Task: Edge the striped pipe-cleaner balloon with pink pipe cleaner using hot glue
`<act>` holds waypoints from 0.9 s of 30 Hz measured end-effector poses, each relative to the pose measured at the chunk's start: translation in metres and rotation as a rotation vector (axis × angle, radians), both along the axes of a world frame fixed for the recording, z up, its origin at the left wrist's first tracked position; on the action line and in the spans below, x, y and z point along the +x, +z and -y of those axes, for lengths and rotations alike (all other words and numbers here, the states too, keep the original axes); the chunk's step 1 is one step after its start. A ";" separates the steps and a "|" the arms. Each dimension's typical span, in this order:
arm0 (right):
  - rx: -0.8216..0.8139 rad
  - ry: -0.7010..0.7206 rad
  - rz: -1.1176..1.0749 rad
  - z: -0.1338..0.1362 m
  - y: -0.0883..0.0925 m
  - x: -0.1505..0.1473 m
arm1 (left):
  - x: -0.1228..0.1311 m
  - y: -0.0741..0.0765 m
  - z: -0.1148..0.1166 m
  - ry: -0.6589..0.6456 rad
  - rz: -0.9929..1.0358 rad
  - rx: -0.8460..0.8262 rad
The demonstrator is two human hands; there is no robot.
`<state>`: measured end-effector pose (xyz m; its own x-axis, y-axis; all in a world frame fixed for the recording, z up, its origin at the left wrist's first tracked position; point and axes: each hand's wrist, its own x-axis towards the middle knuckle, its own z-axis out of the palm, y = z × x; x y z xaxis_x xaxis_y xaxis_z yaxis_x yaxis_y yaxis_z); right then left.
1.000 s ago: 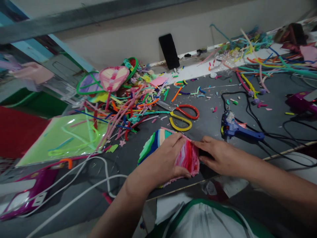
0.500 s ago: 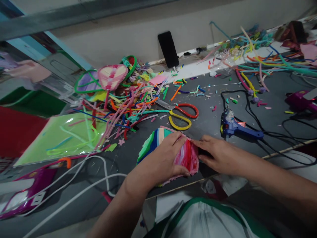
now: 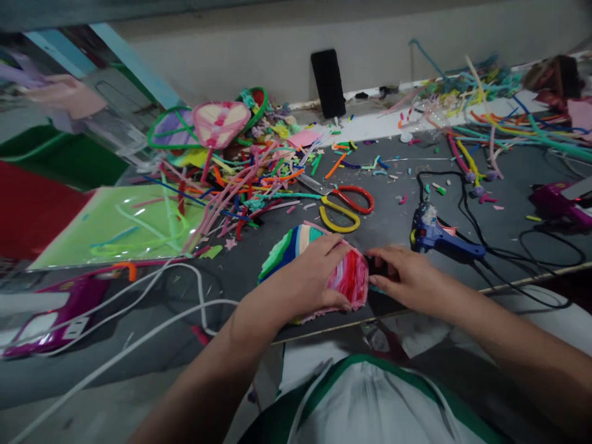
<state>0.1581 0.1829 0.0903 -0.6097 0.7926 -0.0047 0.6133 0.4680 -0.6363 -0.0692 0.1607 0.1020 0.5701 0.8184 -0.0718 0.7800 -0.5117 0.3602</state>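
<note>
A rounded craft piece (image 3: 345, 280) covered in coloured stripes, green and blue at the left, pink and red at the right, lies at the table's front edge. My left hand (image 3: 314, 277) rests across its middle, with thumb and fingers spread over the stripes. At the piece's right edge is my right hand (image 3: 402, 274), its fingers curled around something dark that I cannot make out. Just beyond the piece lie scissors (image 3: 340, 213) with one red and one yellow handle. A blue glue gun (image 3: 448, 242) sits to the right of my right hand.
Pipe cleaners (image 3: 235, 185) and scraps are heaped at the left, near heart-shaped pieces (image 3: 221, 125). A phone (image 3: 328, 83) leans on the wall. White cables (image 3: 152, 345) cross the left front; black cords (image 3: 467, 209) loop at the right. More pipe cleaners (image 3: 513, 126) lie back right.
The fingertips of my right hand have drawn back slightly from the piece's top and curled at its right edge. My left hand stays on the piece. The view has shifted slightly.
</note>
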 end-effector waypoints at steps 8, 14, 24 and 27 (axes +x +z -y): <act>0.052 0.060 0.029 0.008 -0.011 -0.003 | 0.000 0.001 0.000 -0.005 -0.036 0.003; 0.064 0.080 0.043 0.009 -0.012 -0.001 | 0.000 -0.001 0.000 0.000 -0.014 0.001; 0.023 0.091 0.081 0.012 -0.005 -0.002 | -0.001 0.001 -0.001 -0.017 0.011 0.001; 0.024 0.083 0.089 0.014 -0.004 -0.003 | -0.001 0.001 -0.001 -0.021 0.009 0.001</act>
